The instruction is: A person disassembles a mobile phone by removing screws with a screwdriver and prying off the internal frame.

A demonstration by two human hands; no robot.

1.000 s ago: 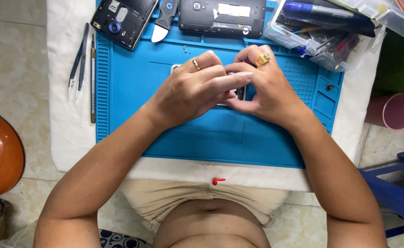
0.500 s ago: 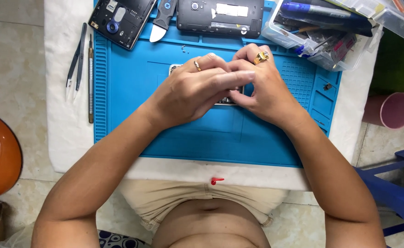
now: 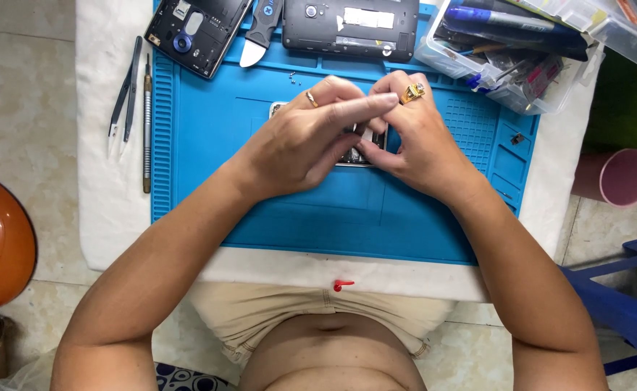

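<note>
Both hands meet over small phone part (image 3: 354,153) on blue mat (image 3: 296,210). Left hand (image 3: 304,145) curled, fingers pinched onto part, ring on one finger. Right hand (image 3: 416,148) curled too, fingertips gripping part's right edge, gold ring showing. Part mostly hidden under fingers. Just beyond hands: black phone body (image 3: 351,27), pry tool (image 3: 260,32). Beyond left hand: open phone back (image 3: 195,32); further left, tweezers (image 3: 125,98) and screwdriver (image 3: 147,123) on white desk (image 3: 108,210). Beyond right hand: clear boxes (image 3: 514,51) of tools. Far right: pink cup (image 3: 619,176).
</note>
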